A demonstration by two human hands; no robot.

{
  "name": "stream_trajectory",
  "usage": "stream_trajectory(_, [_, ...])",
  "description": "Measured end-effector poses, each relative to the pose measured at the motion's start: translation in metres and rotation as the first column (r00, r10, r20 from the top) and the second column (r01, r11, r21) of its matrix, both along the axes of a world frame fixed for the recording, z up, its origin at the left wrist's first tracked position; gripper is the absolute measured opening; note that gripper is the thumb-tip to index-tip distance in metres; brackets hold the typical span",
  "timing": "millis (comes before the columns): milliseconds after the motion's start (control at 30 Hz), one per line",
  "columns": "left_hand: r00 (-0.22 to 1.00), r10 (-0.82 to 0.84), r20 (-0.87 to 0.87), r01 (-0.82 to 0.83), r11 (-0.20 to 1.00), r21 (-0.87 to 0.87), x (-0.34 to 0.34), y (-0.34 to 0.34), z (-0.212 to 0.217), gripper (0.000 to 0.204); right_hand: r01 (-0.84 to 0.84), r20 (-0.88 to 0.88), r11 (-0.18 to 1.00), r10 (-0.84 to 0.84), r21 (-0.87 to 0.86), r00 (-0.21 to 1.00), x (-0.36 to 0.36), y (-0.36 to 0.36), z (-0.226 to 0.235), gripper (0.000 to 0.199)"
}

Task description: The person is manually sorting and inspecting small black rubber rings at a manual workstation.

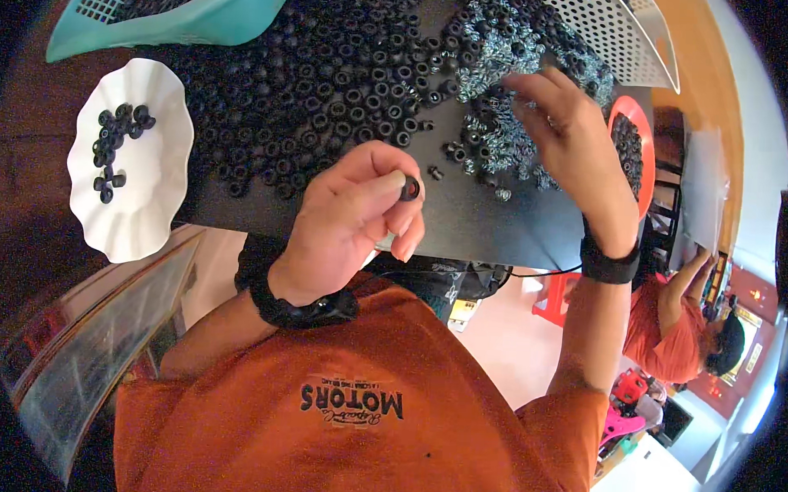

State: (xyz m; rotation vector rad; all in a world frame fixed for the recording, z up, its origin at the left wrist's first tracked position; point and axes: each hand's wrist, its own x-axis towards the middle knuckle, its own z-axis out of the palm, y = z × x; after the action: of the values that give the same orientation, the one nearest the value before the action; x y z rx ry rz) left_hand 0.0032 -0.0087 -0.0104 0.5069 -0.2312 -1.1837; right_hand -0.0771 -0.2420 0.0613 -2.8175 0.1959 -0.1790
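Head view, looking down on a dark tabletop (464,222). The left hand (352,214) pinches a single black rubber ring (410,188) between thumb and fingertips, just above the near part of the tabletop; the ring's hole faces roughly toward the camera, so its short axis points up and out of the picture, and being round it has no clear long axis. The right hand (571,135) reaches with loosely curled fingers into a heap of small silvery metal parts (505,42); whether it grips one cannot be told. A large pile of black rings (330,79) covers the far tabletop, between a teal perforated basket (177,8) and a white perforated basket (610,37). A white scalloped plate (153,194) at left holds about a dozen black pieces (115,145); an orange dish (644,159) at right holds more. Judged from these quantities, only a small share is set aside and most of the pile remains.
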Motion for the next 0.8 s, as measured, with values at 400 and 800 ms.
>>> stream_trajectory(400, [0.997,0.060,0.043,-0.059,0.998,-0.038,0.000,0.002,-0.003,0.025,0.048,-0.098,0.985,-0.032,0.163,0.995,-0.028,0.024,0.009,0.010])
stream_trajectory(800, [0.998,0.041,0.054,-0.039,0.998,-0.047,-0.002,0.002,0.002,0.027,0.162,-0.087,0.981,-0.153,0.107,0.984,-0.043,0.010,-0.001,0.020])
